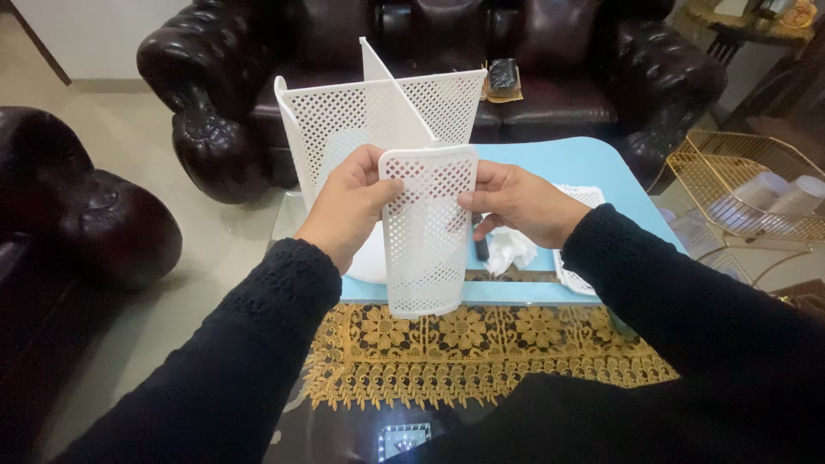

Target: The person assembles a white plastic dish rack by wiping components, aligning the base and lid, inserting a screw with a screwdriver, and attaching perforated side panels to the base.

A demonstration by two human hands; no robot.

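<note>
Dark brown tufted leather sofa (430, 51) fills the far side of the scene, behind the light blue desk (593, 167). A matching dark brown leather armchair (77, 206) stands well to the left of the desk. On the near edge of the desk lies a golden lace runner with flower patterns (481, 352). To the right of the desk stands a gold wire rack (748, 172) holding clear plastic cups (778, 193).

Above the desk, an assembly of white perforated plastic panels (378, 120) stands upright, with two panels crossing one another. In front of this assembly, a single white perforated plastic panel with rounded corners (427, 232) is held upright above the near half of the desk. The left hand (348, 206) grips the left edge of this panel, thumb laid across its front face. The right hand (516, 202) grips its right edge, fingers curled around it. Both arms wear black knitted sleeves (258, 344).

On the desk, below the right hand, lie a crumpled white tissue (509, 249) and, touching it, a small dark object (482, 247) of unclear kind. Another white perforated piece (576, 279) lies flat toward the right side of the desk.
</note>
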